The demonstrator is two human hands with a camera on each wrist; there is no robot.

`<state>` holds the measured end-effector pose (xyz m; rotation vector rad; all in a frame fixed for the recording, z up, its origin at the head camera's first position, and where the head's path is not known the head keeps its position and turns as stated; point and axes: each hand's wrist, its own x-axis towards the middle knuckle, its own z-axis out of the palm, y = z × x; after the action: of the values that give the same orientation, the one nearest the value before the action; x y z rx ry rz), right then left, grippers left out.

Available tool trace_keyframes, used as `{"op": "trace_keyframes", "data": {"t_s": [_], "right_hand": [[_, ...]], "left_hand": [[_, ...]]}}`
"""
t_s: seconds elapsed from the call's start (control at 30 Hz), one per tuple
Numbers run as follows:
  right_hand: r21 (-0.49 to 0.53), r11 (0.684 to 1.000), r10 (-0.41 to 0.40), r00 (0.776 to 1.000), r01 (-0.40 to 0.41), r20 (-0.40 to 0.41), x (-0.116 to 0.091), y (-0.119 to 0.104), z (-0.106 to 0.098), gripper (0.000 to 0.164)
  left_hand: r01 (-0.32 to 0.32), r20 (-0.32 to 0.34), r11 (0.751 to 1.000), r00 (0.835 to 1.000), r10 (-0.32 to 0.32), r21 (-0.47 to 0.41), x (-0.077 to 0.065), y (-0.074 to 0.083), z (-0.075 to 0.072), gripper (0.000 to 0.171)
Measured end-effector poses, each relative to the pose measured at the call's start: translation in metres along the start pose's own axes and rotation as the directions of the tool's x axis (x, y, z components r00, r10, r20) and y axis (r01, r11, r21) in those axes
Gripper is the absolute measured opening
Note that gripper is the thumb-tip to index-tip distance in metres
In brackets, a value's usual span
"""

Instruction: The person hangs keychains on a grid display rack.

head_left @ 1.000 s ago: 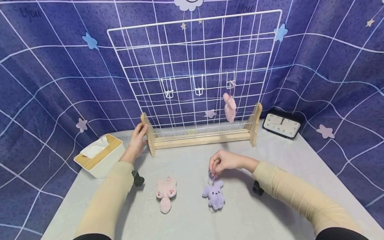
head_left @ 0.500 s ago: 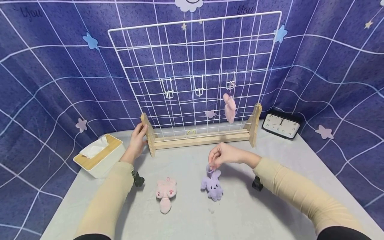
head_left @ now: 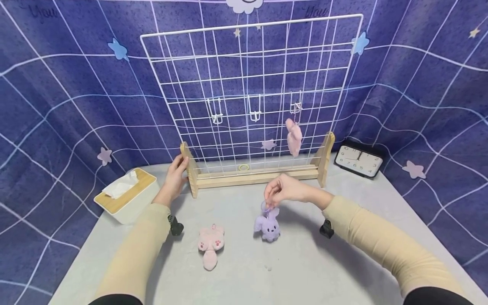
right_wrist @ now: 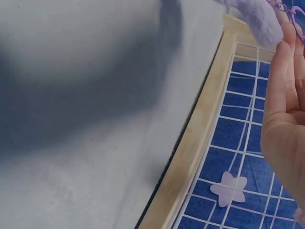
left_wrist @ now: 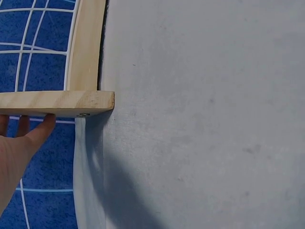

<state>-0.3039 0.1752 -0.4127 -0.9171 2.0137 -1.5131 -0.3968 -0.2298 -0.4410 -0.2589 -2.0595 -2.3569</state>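
Note:
By its ring and chain, my right hand (head_left: pixel 284 189) pinches a purple plush keychain (head_left: pixel 270 226), which hangs below the fingers in the head view. Part of its fur (right_wrist: pixel 259 21) and a purple clasp (right_wrist: pixel 299 21) show in the right wrist view. My left hand (head_left: pixel 175 178) rests its fingertips against the outer face of the stand's left wooden end piece (left_wrist: pixel 57 100). Between the two arms lies a pink plush keychain (head_left: pixel 211 245), flat on the table. Another pink plush (head_left: pixel 294 137) hangs from the right hook (head_left: pixel 295 108) of the white wire grid (head_left: pixel 244 78).
Two more white hooks, a left one (head_left: pixel 217 117) and a middle one (head_left: pixel 255 115), sit on the grid. A tissue box (head_left: pixel 127 197) stands at the left, a clock (head_left: pixel 359 159) at the right. A tiny pale bit (head_left: pixel 268 267) lies on the table (head_left: pixel 305 275).
My right hand has raised the purple plush keychain and carried it slightly toward the grid. My left hand stays at the stand's end piece.

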Motion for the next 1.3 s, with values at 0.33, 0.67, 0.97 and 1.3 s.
{"op": "trace_keyframes", "data": {"t_s": [0.33,0.67,0.97,1.3], "right_hand": [[-0.06,0.997,-0.045,0.999,0.043,-0.03,-0.002,-0.014,-0.01,0.009],[-0.079,0.997,-0.032,0.992,0.023,-0.123,0.002,-0.031,-0.012,0.006],[-0.063,0.997,-0.056,0.982,0.046,-0.181,0.011,-0.039,-0.015,0.007],[-0.054,0.997,-0.066,0.978,0.056,-0.199,0.018,-0.05,-0.019,0.005]], "left_hand": [[0.007,0.016,1.0,1.0,-0.007,-0.004,-0.011,0.019,0.015,0.053],[0.015,0.01,1.0,1.0,-0.015,-0.012,-0.012,0.014,0.013,0.05],[0.011,0.006,1.0,1.0,-0.011,-0.018,-0.014,0.016,0.012,0.042],[0.011,0.013,1.0,1.0,-0.011,-0.02,-0.013,0.019,0.01,0.044]]}}
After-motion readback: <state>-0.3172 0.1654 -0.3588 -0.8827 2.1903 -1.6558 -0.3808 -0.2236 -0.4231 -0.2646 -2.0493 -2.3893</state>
